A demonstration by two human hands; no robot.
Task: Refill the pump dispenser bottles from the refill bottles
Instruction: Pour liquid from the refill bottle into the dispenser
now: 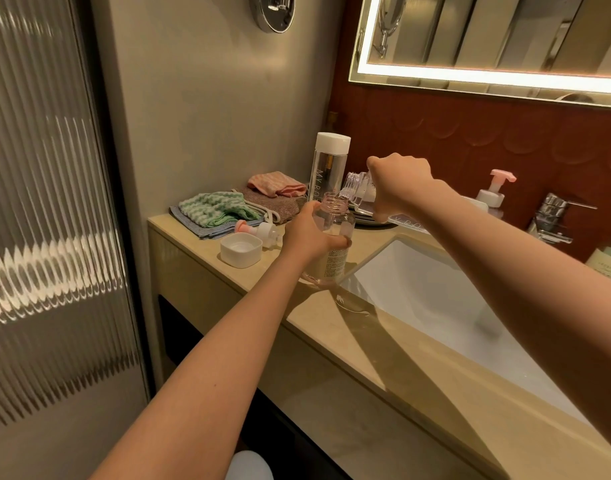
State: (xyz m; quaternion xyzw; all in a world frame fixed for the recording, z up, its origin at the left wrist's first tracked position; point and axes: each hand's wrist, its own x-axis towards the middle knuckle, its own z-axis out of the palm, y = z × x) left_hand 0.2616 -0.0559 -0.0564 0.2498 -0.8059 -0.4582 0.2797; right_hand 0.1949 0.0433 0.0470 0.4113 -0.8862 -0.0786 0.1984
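My left hand (309, 233) grips a clear pinkish dispenser bottle (332, 258) that stands upright on the counter with its neck open. My right hand (401, 183) holds a clear refill bottle (357, 190) tipped on its side, its mouth right over the dispenser's neck. The pink-and-white pump head (260, 230) lies on the counter to the left, beside a white square cap (241, 249). A second tall clear refill bottle (326, 164) with a white cap stands behind. Another pump dispenser (493, 192) with a pink head stands at the back right.
Folded cloths (214, 209) lie at the counter's back left. A white sink basin (435, 292) is sunk into the beige counter (193, 258) to the right, with a chrome tap (553, 216) behind it. A green-labelled bottle (610, 258) is at the right edge.
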